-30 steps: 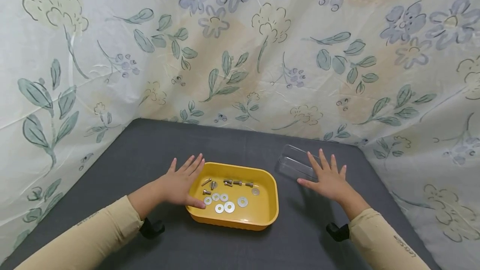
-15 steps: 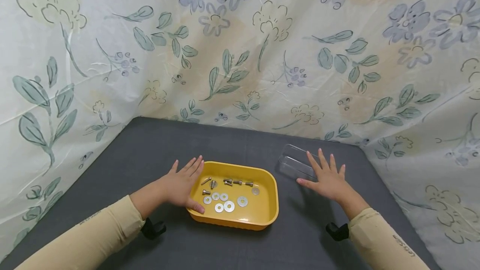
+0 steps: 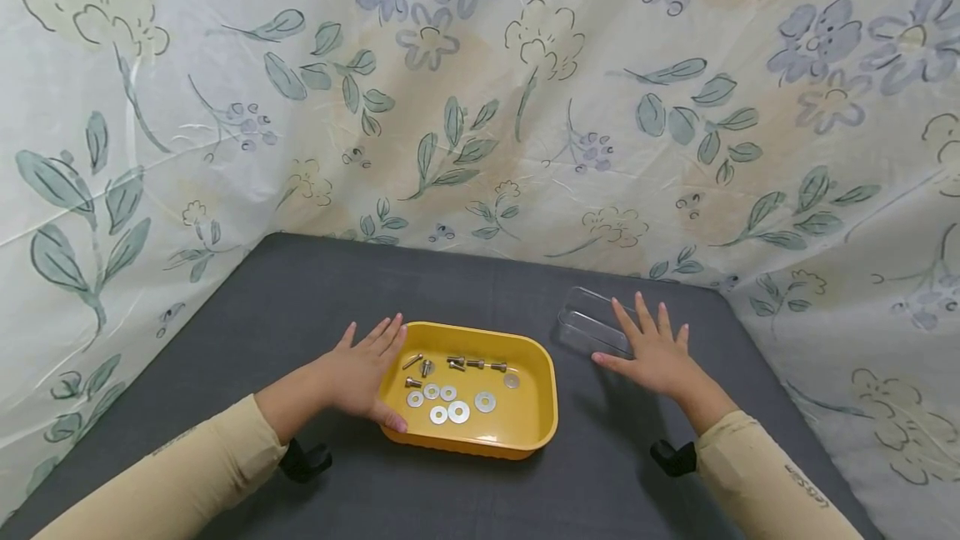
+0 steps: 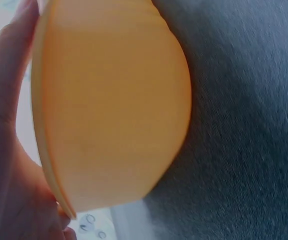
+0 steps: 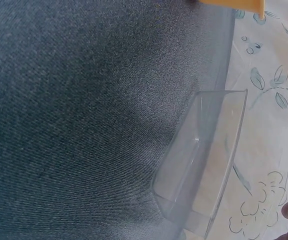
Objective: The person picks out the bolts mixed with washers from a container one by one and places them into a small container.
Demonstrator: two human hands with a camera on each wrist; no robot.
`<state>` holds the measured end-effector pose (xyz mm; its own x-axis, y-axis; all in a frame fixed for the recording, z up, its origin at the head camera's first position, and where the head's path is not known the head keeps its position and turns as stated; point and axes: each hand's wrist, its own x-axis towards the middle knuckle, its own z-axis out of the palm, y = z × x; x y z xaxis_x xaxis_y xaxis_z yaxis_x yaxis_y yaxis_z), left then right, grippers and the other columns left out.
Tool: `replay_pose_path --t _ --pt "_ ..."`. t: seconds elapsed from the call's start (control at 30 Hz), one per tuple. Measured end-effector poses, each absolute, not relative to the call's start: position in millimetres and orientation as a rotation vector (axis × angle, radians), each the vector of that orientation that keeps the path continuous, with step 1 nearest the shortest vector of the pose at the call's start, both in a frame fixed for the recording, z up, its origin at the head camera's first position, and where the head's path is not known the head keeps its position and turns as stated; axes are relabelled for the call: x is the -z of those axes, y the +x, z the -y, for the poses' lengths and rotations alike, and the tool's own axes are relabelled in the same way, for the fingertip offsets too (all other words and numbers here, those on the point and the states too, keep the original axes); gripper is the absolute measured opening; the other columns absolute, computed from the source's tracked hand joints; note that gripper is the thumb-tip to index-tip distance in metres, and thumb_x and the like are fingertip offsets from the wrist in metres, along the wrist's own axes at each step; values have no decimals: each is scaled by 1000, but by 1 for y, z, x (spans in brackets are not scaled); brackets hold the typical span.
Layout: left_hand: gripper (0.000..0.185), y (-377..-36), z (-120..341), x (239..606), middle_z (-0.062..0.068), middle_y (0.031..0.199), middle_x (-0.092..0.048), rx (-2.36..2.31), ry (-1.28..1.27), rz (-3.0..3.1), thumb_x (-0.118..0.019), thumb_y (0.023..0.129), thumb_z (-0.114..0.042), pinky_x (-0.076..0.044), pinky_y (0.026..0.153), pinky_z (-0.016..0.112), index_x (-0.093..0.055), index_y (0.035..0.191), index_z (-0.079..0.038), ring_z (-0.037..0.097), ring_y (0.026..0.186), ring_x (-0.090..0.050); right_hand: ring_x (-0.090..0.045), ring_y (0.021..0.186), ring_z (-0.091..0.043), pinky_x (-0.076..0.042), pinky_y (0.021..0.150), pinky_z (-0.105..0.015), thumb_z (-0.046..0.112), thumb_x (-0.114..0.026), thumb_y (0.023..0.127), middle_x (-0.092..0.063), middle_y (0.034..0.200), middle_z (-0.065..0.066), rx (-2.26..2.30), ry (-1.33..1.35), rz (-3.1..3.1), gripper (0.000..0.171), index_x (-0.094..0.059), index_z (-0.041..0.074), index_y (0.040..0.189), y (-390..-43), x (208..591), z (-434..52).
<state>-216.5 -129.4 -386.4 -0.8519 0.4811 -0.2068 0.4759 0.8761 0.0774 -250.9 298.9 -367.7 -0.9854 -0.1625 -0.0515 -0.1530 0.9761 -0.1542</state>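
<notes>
I watch the left hand (image 3: 356,373) at the left end of the yellow tray (image 3: 517,423), its fingers (image 3: 393,343) straight and released, with nothing held. They point away from the person, slightly parted, and the thumb reaches over the near-left corner of the tray. My left wrist feed shows the hand lying along the rim, the tray's outer wall covering part of it; whether skin presses on the plastic I cannot tell.

The right hand (image 3: 660,361) is just as loose: palm down, all digits fanned wide, grasping nothing. In my head view its fingers overlap the right part of the clear box (image 3: 588,319), which sits to the right of the tray and apart from it. From the right wrist I see fingertips only at the edge of the picture — separate from the box's thin walls.

The tray rests on the dark grey surface (image 3: 487,502), the box a little farther back on it. Inside the tray, metal screws (image 3: 476,364) lie scattered mostly toward the far side, and flat washers (image 3: 452,417) lie mostly nearer the person — I see neither hand touching them. Behind everything I see a floral cloth (image 3: 480,165).
</notes>
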Motion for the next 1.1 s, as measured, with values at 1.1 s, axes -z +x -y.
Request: replay_pose_path --t 1.1 --pt "141 -216 124 392 11 152 13 -43 699 -2844 -40 45 -94 -3 107 56 -2 147 -5 27 140 3 21 133 -41 9 95 -69 72 -49 76 14 151 -15 273 -385 -3055 100 1 26 148 -267 346 -279"
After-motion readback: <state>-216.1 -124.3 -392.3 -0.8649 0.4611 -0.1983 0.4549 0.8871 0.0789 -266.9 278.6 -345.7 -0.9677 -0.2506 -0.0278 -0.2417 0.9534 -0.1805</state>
